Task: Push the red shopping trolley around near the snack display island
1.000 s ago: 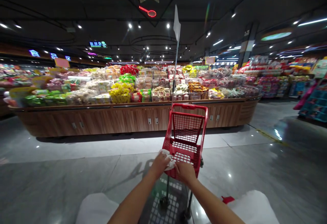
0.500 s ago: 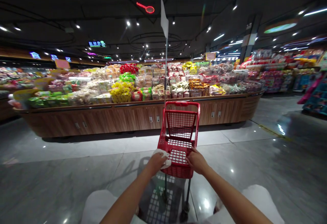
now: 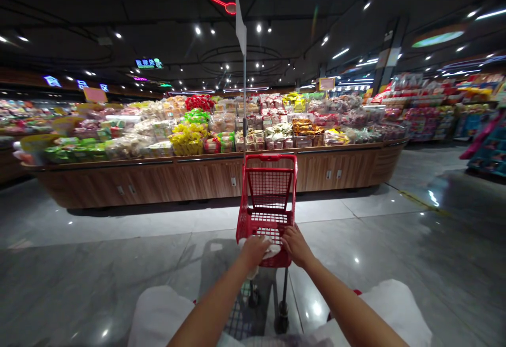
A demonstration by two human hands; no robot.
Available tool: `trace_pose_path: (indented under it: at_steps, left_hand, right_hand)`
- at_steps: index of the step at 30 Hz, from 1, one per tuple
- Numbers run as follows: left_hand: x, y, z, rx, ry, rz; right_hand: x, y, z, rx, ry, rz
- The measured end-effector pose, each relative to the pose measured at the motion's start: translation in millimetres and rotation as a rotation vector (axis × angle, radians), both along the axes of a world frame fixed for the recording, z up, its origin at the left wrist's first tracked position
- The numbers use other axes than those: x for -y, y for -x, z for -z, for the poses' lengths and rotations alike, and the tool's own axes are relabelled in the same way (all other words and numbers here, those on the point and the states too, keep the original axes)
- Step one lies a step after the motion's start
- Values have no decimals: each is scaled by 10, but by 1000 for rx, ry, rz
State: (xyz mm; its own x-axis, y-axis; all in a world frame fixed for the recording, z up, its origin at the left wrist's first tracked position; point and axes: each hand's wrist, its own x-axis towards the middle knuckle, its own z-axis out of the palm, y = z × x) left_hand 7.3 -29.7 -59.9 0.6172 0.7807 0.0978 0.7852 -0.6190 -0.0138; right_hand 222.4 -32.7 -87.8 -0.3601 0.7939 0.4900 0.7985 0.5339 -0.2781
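Observation:
A small red shopping cart (image 3: 269, 199) stands right in front of me on the shiny grey floor, with a thin pole and white flag (image 3: 241, 25) rising from it. My left hand (image 3: 253, 252) rests on the cart's near left rim, closed on a white cloth (image 3: 270, 252). On the near right rim, my right hand (image 3: 295, 245) grips the cart with its fingers curled over the edge. The basket looks bare inside.
A long wooden display island (image 3: 205, 175) piled with packaged snacks runs across the aisle beyond the cart. More stocked shelves (image 3: 427, 115) stand at the right, and a blue rack (image 3: 490, 152) at the far right edge. Open floor lies between me and the island.
The cart has shifted left in view and rolled a little toward the island. My right hand moved in along the near rim, closer to my left hand, which still holds the cloth.

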Motion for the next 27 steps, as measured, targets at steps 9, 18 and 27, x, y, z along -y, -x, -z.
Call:
trace_pose_path:
  at_steps: [9,18,27]
  left_hand:
    - [9,217,68,24,-15,-137]
    - [-5,140,8,-57,-15,15]
    - [-350,671,-61,-77,-138,414]
  right_hand:
    - [84,496,74,77,-54,193]
    - [-28,175,136,-15,44,103]
    - [-126,-349,-26,36,217,81]
